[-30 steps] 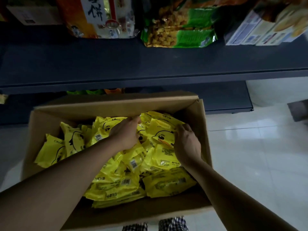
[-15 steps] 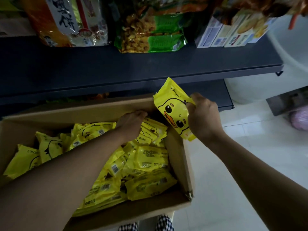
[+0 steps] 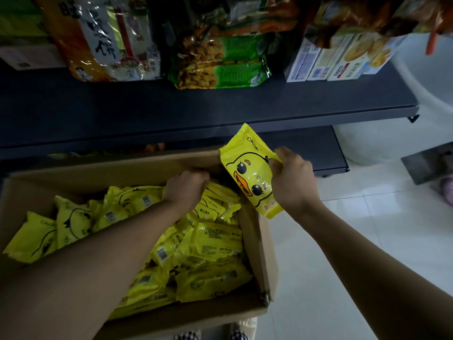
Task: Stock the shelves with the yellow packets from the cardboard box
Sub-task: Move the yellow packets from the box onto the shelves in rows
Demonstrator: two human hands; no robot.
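An open cardboard box (image 3: 257, 256) holds several yellow packets (image 3: 210, 241) printed with a duck face. My right hand (image 3: 293, 182) grips one yellow duck packet (image 3: 250, 173) by its right edge, lifted above the box's far right corner, in front of the dark shelf (image 3: 196, 111). Inside the box at its far side, my left hand (image 3: 186, 187) lies with fingers curled down among the packets; whether it holds one is hidden.
The dark shelf carries orange snack bags (image 3: 103, 45), green snack bags (image 3: 220, 69) and white boxes (image 3: 331, 62). A lower shelf (image 3: 318, 153) sits behind the box. White tiled floor (image 3: 367, 229) lies to the right.
My right hand has lifted one packet out of the box and up toward the shelf. The left hand stays among the packets. The view shifted right.
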